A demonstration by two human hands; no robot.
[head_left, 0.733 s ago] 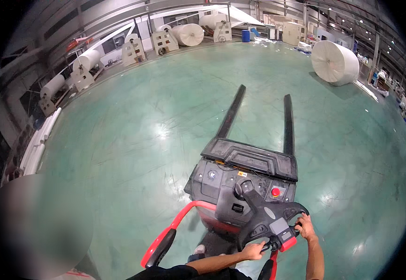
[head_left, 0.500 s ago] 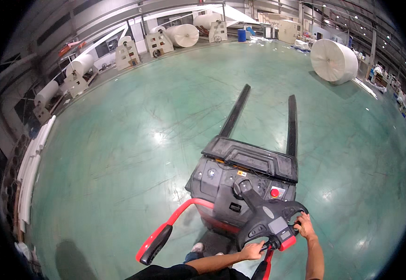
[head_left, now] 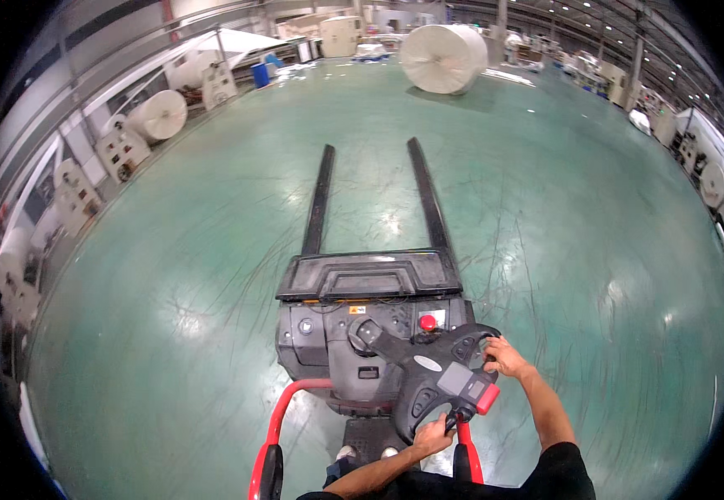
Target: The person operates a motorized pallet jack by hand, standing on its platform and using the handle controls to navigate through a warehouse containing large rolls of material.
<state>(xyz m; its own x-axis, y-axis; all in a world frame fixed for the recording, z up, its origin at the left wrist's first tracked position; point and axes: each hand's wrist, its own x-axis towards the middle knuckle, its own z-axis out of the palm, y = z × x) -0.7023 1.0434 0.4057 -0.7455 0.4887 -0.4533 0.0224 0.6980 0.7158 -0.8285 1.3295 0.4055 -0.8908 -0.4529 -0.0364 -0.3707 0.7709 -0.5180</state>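
My left hand is closed round the near grip of the black control handle of an electric pallet truck. The handle is swung to the right of the truck's middle. On its far right grip, my right hand has its fingers wrapped round the loop. Between the hands sit a small display and a red end button. The grey truck body carries a red stop button. Its two bare black forks, the left fork and the right fork, point ahead. My feet are on the platform.
Green floor surrounds the truck. A large white roll lies far ahead, slightly right. Along the left wall stand machine frames with rolls and a blue barrel. Red side rails flank the platform. More machines stand at the right.
The truck and my view have swung to the right. The large roll has shifted from the far right to nearly straight ahead of the forks. Both hands keep their hold on the handle.
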